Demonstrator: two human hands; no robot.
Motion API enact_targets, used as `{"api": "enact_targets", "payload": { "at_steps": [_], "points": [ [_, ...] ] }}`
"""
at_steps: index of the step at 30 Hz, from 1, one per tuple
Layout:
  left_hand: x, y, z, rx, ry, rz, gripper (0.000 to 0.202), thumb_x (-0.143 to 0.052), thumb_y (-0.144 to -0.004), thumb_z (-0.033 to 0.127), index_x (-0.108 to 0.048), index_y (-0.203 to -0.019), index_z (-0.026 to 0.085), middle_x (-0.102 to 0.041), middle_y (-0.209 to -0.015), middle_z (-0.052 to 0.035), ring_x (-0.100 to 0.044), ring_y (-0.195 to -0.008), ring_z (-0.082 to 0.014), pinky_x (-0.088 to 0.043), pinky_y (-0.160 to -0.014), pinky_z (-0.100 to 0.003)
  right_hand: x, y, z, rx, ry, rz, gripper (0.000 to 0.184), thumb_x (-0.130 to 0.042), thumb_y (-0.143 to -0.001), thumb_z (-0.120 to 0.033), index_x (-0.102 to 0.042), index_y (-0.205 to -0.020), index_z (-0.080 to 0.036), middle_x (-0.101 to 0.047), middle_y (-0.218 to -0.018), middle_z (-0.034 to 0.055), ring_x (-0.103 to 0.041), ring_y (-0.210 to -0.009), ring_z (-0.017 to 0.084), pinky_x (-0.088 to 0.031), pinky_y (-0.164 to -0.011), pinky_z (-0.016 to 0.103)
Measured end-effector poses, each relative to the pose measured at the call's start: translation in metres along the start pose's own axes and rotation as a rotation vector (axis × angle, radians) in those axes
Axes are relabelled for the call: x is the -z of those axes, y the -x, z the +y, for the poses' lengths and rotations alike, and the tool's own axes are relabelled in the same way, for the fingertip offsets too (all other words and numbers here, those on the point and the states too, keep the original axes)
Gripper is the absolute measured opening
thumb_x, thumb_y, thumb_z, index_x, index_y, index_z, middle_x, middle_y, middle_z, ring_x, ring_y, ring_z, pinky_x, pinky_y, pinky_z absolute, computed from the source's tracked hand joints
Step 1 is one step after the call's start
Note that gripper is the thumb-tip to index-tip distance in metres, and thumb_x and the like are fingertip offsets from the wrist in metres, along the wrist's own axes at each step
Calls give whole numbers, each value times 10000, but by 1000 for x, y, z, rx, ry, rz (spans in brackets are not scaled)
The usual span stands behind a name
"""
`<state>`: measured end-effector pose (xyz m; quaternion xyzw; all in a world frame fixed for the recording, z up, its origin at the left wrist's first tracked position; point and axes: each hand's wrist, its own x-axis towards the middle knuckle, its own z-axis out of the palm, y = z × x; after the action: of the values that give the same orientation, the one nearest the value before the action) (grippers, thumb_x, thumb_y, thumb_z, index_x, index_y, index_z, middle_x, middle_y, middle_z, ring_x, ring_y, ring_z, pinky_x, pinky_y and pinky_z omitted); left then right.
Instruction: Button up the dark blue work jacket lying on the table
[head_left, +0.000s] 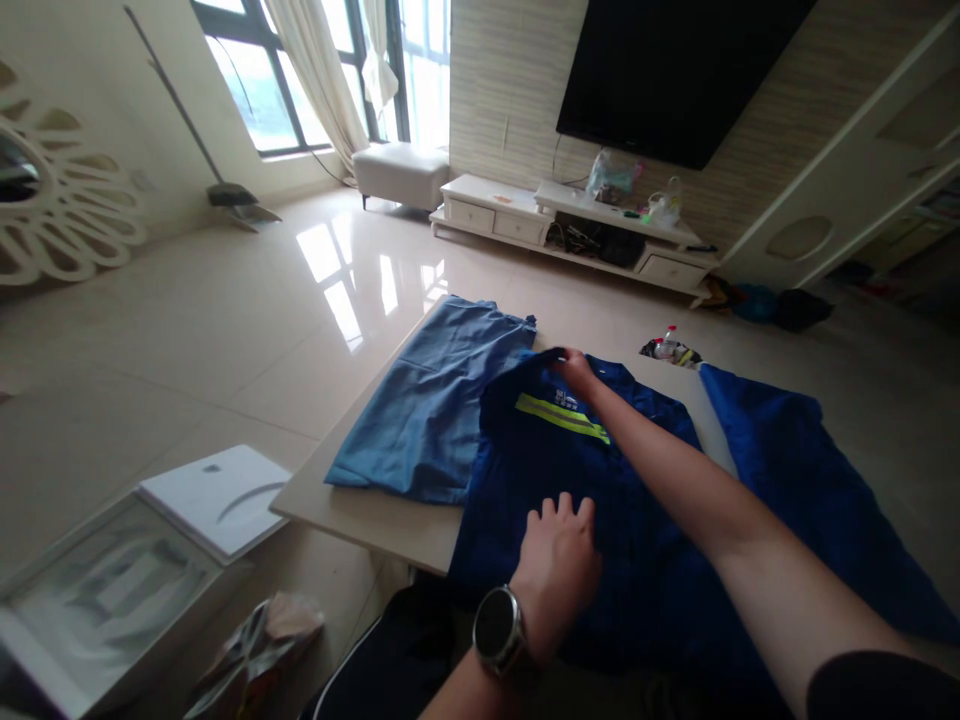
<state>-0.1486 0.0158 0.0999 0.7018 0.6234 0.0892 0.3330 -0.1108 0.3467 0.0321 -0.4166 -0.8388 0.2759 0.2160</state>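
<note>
Left hand (559, 555) flat, jacket (600, 500) lengthwise away

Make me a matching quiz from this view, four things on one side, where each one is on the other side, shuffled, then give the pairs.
Things:
1. left hand
2. right hand
3. light blue garment
4. wristwatch

Places:
A. on the left wrist
B. at the far edge of the dark blue garment, by its yellow stripe
C. flat on the near part of the dark blue garment
D. spread on the table, left of the dark blue garment

Pairs: 1-C, 2-B, 3-D, 4-A
</note>
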Motion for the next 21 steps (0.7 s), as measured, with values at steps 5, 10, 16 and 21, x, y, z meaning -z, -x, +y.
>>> {"api": "enact_targets", "payload": {
  "at_steps": [5,10,16,21],
  "points": [
    [-9,-1,-3,38,-94,22,479,-559,-927,334,-498,-1385,205,-578,-1324,-164,-582,-1171,-333,-504,-953,-474,7,85,45,-54,93,0,265,-657,-797,-284,-730,-1013,-149,-711,-1105,144,-658,-1011,269,-559,-937,448],
    [-18,-5,-2,23,-122,63,430,-559,-927,313,-532,-1339,195,-598,-1279,-163,-596,-1129,-333,-513,-928,-467,6,114,50,43,246,-44,201,-664,-786,-248,-767,-958,-244,-603,-1410,98,-450,-1388,336,-398,-1172,556],
    [-19,-11,2,19,-117,37,397,-536,-939,292,-558,-1320,182,-618,-1267,-168,-603,-1151,-336,-515,-941,-468,-2,122,13,225,371,-76,576,-517,-822,-84,-651,-1357,-250,-535,-1542,79,-376,-1493,282,-344,-1205,531],
    [-18,-15,1,33,-149,8,421,-564,-928,337,-569,-1318,180,-631,-1274,-178,-606,-1161,-338,-517,-949,-473,-38,134,-27,384,329,-223,631,-496,-982,-318,-375,-1601,-321,-389,-1664,46,-298,-1559,280,-303,-1229,525]
  ]
}}
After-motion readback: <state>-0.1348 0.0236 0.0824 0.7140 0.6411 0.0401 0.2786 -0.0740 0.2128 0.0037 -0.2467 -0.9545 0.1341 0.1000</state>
